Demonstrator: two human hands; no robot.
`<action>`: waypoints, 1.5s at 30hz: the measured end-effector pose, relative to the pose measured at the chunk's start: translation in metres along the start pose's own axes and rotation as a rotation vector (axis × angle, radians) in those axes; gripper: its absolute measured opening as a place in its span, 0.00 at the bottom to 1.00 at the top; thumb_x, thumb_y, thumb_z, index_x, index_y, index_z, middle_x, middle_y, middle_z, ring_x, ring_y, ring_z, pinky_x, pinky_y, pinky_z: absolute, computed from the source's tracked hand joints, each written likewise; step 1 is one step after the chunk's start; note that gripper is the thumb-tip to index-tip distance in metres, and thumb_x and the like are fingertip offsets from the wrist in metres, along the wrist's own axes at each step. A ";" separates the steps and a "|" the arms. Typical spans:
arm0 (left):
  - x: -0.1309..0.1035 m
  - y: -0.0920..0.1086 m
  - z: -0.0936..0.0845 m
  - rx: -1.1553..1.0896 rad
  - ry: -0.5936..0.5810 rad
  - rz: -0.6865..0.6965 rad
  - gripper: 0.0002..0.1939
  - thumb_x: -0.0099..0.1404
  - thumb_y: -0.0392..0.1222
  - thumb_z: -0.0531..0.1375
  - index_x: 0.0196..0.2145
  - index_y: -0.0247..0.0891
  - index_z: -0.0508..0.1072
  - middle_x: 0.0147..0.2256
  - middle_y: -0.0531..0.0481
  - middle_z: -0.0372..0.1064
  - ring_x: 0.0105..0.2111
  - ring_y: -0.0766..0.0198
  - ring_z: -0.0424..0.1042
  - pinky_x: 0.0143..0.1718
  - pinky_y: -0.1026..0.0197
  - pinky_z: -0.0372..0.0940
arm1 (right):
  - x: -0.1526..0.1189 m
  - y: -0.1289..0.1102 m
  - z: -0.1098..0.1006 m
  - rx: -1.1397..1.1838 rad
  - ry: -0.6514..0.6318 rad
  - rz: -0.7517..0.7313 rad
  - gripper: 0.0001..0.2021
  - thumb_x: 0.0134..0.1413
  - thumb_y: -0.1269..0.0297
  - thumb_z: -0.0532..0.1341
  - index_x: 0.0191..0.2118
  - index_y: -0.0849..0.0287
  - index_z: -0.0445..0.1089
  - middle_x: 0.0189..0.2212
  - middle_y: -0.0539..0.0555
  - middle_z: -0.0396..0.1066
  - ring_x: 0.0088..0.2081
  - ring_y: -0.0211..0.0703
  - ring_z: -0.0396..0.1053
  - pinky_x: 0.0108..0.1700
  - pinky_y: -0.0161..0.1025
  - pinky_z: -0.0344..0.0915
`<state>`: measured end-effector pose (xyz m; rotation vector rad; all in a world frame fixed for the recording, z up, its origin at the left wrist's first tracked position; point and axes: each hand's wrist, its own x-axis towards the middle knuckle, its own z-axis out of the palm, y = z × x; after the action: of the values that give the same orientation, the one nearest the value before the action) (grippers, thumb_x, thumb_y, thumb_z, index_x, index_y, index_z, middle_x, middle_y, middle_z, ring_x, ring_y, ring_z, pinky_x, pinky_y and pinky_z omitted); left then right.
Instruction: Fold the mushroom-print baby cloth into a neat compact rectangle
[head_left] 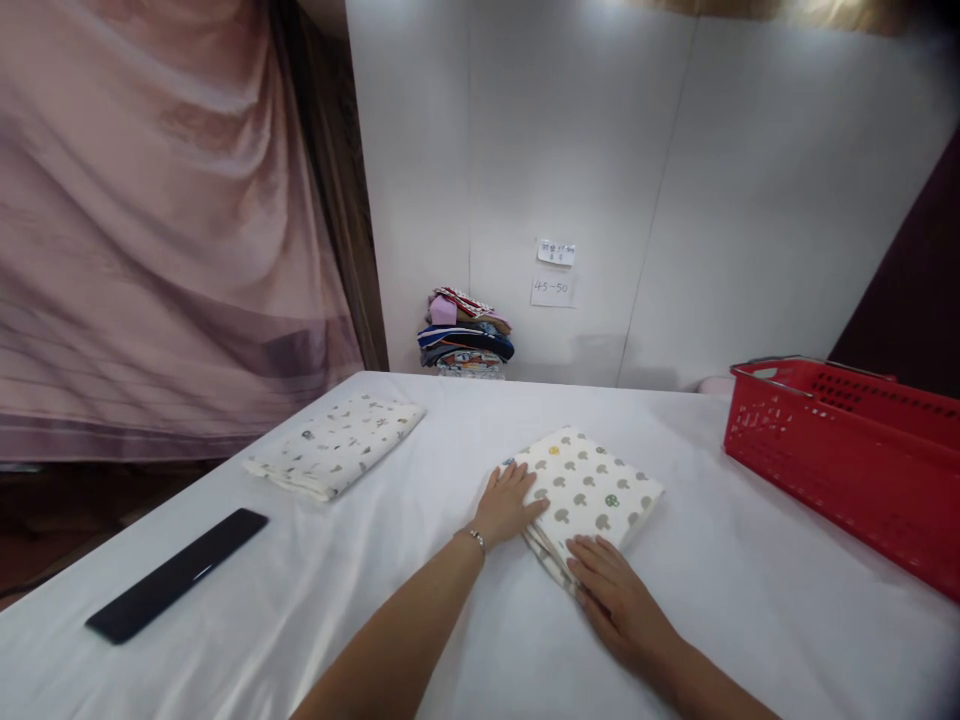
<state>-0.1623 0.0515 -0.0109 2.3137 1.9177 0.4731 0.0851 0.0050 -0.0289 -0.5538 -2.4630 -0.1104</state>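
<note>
A folded white cloth [592, 480] with grey mushroom prints and a few coloured ones lies on the white-covered table [360, 590], one corner pointing away from me. My left hand [510, 503] rests on its left edge, fingers stretched out and a bracelet at the wrist. On the near edge lies my right hand [607, 590], its fingers extended over the fabric. Layers of the fold show between the two hands. Farther left is a second folded white cloth [341, 443] with small scattered prints, which neither hand touches.
A long black flat object [180, 575] lies at the table's left. The red plastic basket [847, 450] stands at the right. Beyond the far edge is a stack of folded fabrics [465, 330] against the wall. A pink curtain [172, 220] hangs on the left.
</note>
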 end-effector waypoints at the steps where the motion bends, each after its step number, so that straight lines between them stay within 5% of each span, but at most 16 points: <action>1: 0.000 0.001 -0.002 0.001 0.000 -0.001 0.32 0.64 0.63 0.43 0.60 0.44 0.57 0.63 0.47 0.47 0.64 0.54 0.42 0.63 0.45 0.38 | 0.000 -0.001 -0.001 0.002 0.008 0.001 0.21 0.57 0.70 0.54 0.57 0.57 0.60 0.56 0.59 0.63 0.59 0.48 0.57 0.58 0.54 0.58; 9: 0.003 0.029 -0.024 -0.035 -0.032 -0.060 0.33 0.63 0.61 0.48 0.61 0.42 0.56 0.64 0.44 0.44 0.64 0.52 0.40 0.62 0.44 0.35 | 0.006 -0.007 -0.010 0.013 -0.047 0.021 0.18 0.57 0.70 0.53 0.54 0.59 0.63 0.56 0.60 0.63 0.58 0.48 0.58 0.58 0.55 0.57; 14: -0.008 0.044 -0.006 -0.011 0.051 0.086 0.29 0.65 0.59 0.46 0.59 0.44 0.58 0.63 0.47 0.47 0.64 0.54 0.42 0.63 0.46 0.36 | 0.013 -0.003 -0.022 0.132 -0.119 0.078 0.16 0.58 0.66 0.54 0.51 0.57 0.67 0.54 0.58 0.65 0.56 0.47 0.61 0.58 0.54 0.58; 19: -0.015 0.041 0.008 -0.018 0.070 0.087 0.27 0.66 0.56 0.46 0.58 0.44 0.59 0.62 0.46 0.49 0.63 0.53 0.43 0.62 0.45 0.38 | 0.038 0.029 -0.035 0.246 -0.050 0.264 0.13 0.60 0.63 0.52 0.44 0.54 0.73 0.50 0.53 0.69 0.55 0.45 0.62 0.56 0.49 0.62; 22: -0.015 0.043 0.004 -0.070 0.062 0.067 0.26 0.66 0.56 0.48 0.57 0.44 0.60 0.62 0.46 0.50 0.63 0.54 0.44 0.62 0.45 0.37 | 0.054 0.065 -0.036 0.185 -0.093 0.516 0.13 0.58 0.65 0.53 0.44 0.57 0.73 0.52 0.54 0.67 0.56 0.46 0.62 0.56 0.48 0.61; 25: -0.018 0.043 -0.002 -0.144 0.166 -0.061 0.25 0.65 0.54 0.49 0.56 0.41 0.61 0.62 0.44 0.48 0.63 0.54 0.43 0.62 0.47 0.39 | 0.062 0.107 -0.036 0.096 -0.202 0.765 0.14 0.56 0.67 0.55 0.46 0.62 0.72 0.54 0.58 0.65 0.57 0.49 0.60 0.58 0.48 0.57; 28: -0.022 0.035 -0.009 -0.234 0.307 -0.334 0.24 0.64 0.50 0.52 0.54 0.37 0.61 0.61 0.40 0.51 0.62 0.53 0.48 0.60 0.51 0.48 | 0.061 0.144 -0.037 0.062 -0.263 0.910 0.16 0.55 0.65 0.57 0.48 0.63 0.70 0.51 0.61 0.67 0.54 0.54 0.63 0.56 0.51 0.59; 33: -0.017 0.017 -0.017 -0.502 0.191 -0.624 0.22 0.61 0.49 0.54 0.50 0.37 0.60 0.50 0.41 0.66 0.49 0.56 0.67 0.48 0.58 0.61 | 0.062 0.179 -0.037 0.073 -0.364 1.057 0.23 0.54 0.56 0.59 0.50 0.67 0.69 0.54 0.65 0.64 0.56 0.56 0.60 0.57 0.47 0.56; 36: -0.007 0.015 -0.016 -0.573 0.144 -0.700 0.24 0.59 0.49 0.57 0.50 0.37 0.59 0.48 0.40 0.68 0.46 0.56 0.69 0.44 0.59 0.63 | 0.067 0.187 -0.036 0.119 -0.414 1.085 0.25 0.52 0.53 0.59 0.50 0.66 0.69 0.55 0.64 0.62 0.57 0.54 0.59 0.56 0.42 0.56; 40: 0.009 0.014 -0.014 -0.617 0.239 -0.686 0.25 0.54 0.39 0.60 0.49 0.34 0.60 0.47 0.38 0.68 0.46 0.55 0.69 0.45 0.59 0.63 | 0.068 0.187 -0.040 0.196 -0.490 1.167 0.29 0.47 0.47 0.61 0.48 0.67 0.70 0.51 0.65 0.66 0.51 0.56 0.65 0.49 0.43 0.62; 45: 0.031 -0.008 -0.024 -0.675 0.291 -0.709 0.36 0.53 0.34 0.60 0.58 0.31 0.53 0.53 0.36 0.63 0.51 0.55 0.66 0.49 0.59 0.61 | 0.042 0.152 -0.047 0.347 -0.540 1.232 0.34 0.42 0.41 0.61 0.49 0.64 0.67 0.49 0.64 0.68 0.45 0.51 0.70 0.37 0.37 0.66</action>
<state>-0.1719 0.0807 0.0148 1.1175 2.0756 1.1627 0.1431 0.1485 0.0260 -1.9690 -2.0517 1.0311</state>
